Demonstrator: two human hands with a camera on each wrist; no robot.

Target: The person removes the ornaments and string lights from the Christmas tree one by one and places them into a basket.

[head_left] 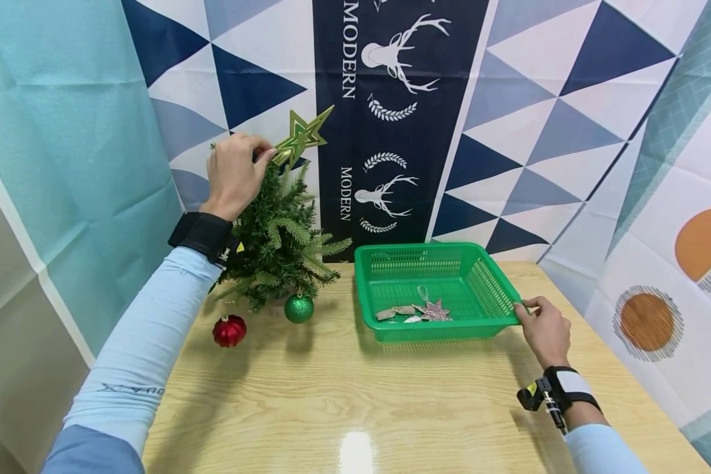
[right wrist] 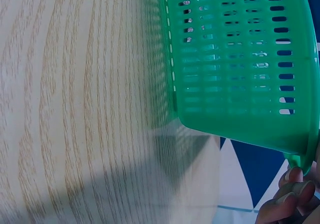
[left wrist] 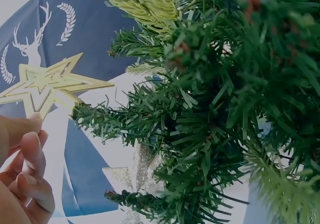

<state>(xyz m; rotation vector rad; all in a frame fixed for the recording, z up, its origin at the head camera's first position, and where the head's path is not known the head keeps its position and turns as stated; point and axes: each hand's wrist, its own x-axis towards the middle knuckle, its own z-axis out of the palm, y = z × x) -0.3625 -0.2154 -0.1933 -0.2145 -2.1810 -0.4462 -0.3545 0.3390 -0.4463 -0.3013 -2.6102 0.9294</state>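
Observation:
My left hand (head_left: 237, 172) pinches one point of a gold star tree topper (head_left: 301, 137) at the top of a small artificial Christmas tree (head_left: 281, 243). In the left wrist view the star's tubular base (left wrist: 67, 100) meets the tip of the top branch (left wrist: 100, 115). My right hand (head_left: 546, 330) grips the near right corner of a green plastic basket (head_left: 438, 332) between thumb and fingers. Inside that basket lie a pink glitter star ornament (head_left: 435, 311) and a few small beige and white pieces. From the right wrist camera, the fingers (right wrist: 280, 209) curl at the basket's rim.
A green glitter ball (head_left: 299, 308) hangs low at the front of the tree. Left of it is a red ribbed ornament (head_left: 229, 330). Everything stands on a light wood table (head_left: 332, 388), with patterned curtains (head_left: 391, 131) close behind and at both sides.

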